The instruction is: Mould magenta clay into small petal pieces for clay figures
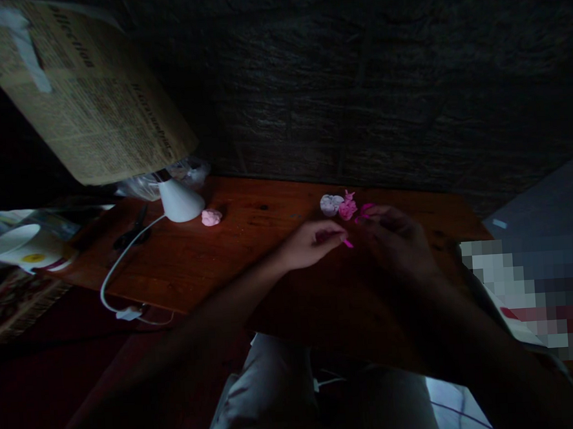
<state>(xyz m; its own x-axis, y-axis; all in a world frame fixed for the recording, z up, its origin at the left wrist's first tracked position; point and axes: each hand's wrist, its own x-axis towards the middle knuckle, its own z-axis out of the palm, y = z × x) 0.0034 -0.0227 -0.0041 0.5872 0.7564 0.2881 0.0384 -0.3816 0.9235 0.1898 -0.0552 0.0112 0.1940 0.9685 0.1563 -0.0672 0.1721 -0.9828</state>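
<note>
Over the wooden table, my left hand pinches a short, bright pink strip that pokes out below its fingertips. Close by on the right, my right hand is closed on a curled bright pink strip; its fingers are dark and partly blurred. Just beyond both hands stands a small pink figure with thin points on top, perhaps of modelling clay. Touching or nearly touching its left side is a pale, rounded piece. A light pink lump lies farther left.
A lamp with a newsprint shade and white base stands at the left, its cord hanging over the table edge. Near it are dark scissors and a white paper cup. A dark wall rises behind the table.
</note>
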